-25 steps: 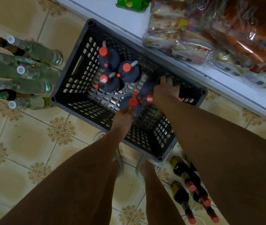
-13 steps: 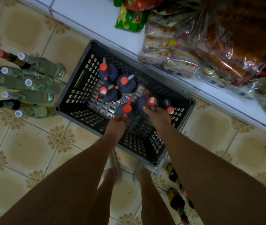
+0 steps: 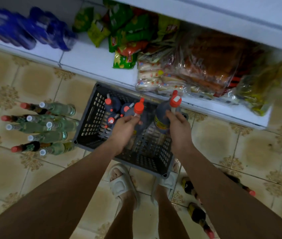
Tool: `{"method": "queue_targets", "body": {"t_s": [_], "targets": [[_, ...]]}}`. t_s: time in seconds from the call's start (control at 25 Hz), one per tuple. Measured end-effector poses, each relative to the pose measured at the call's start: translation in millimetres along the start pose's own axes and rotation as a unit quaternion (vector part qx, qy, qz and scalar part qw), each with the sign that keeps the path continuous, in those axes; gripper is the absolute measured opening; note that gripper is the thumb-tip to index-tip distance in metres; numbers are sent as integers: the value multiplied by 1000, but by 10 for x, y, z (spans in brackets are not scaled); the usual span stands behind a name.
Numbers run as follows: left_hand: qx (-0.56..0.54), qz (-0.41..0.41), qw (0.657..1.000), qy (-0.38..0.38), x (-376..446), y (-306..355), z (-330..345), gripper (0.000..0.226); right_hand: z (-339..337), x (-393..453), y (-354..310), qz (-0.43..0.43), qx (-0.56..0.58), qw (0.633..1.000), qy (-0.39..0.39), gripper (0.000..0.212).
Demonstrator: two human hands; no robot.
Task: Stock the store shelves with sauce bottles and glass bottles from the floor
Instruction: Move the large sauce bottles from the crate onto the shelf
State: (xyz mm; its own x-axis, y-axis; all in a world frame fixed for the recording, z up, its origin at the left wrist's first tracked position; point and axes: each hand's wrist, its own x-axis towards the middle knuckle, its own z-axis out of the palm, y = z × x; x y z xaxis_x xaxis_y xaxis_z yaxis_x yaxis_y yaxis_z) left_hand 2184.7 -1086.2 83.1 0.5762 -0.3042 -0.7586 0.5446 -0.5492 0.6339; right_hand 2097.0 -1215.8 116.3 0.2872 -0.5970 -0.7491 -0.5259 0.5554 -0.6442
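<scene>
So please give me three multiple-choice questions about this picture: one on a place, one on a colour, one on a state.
1. Where is the crate?
A. on the shelf
B. on the floor before the shelf
C. on a chair

2. What colour are the caps of the sauce bottles in the hands?
A. red
B. green
C. black

3. What are the hands doing?
A. both empty
B. one holds a bottle
C. each holds a bottle

Answers: B, the crate stands on the tiles; A, both caps are red; C, left hand grips left bottle, right hand grips right bottle.
</scene>
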Motion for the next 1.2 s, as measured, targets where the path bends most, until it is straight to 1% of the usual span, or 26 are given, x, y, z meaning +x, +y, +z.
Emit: {"method": "queue_targets", "body": {"t_s": [0.08, 0.12, 0.16, 0.2, 0.24, 0.36, 0.4, 0.52, 0.64, 0.72, 0.88, 1.0, 1.08, 1.2], "targets": [[-3, 36, 999, -35, -114, 268, -20, 28, -86, -95, -221, -23, 34, 999, 7, 16], [-14, 48, 997, -51, -183, 404, -22, 27, -138, -146, -307, -40, 39, 998, 11, 19], [-26, 61, 996, -58, -249, 542, -18, 26, -182, -208, -384, -56, 37, 998, 10, 28], [-27, 79, 995, -57, -315, 678, -5, 26, -227, -284, -465, -74, 37, 997, 5, 39], [-19, 98, 993, -55, -392, 815, 15, 27, -279, -359, -539, -89, 43, 995, -3, 43], [6, 162, 984, -78, -662, 1258, 84, 30, -439, -608, -829, -123, 76, 989, -14, 18], [11, 188, 978, -90, -753, 1412, 97, 30, -488, -683, -932, -144, 84, 986, -14, 15], [22, 266, 954, -134, -1020, 1885, 144, 28, -636, -912, -1276, -213, 97, 972, 1, 23], [33, 320, 931, -175, -1259, 2330, 241, 28, -845, -1103, -1614, -270, 101, 957, 33, 32], [33, 341, 920, -190, -1400, 2613, 322, 25, -1014, -1209, -1851, -305, 107, 945, 51, 33], [22, 385, 905, -179, -1545, 3076, 550, 26, -1283, -1203, -2327, -364, 94, 923, 80, 30], [39, 408, 895, -178, -1528, 3365, 801, 20, -1462, -1066, -2608, -397, 57, 909, 115, 32], [47, 398, 900, -173, -1466, 3530, 991, 18, -1599, -952, -2753, -399, 40, 906, 137, 26], [34, 385, 908, -164, -1331, 3728, 1260, 20, -1787, -791, -2971, -393, 66, 905, 148, 19]]}}
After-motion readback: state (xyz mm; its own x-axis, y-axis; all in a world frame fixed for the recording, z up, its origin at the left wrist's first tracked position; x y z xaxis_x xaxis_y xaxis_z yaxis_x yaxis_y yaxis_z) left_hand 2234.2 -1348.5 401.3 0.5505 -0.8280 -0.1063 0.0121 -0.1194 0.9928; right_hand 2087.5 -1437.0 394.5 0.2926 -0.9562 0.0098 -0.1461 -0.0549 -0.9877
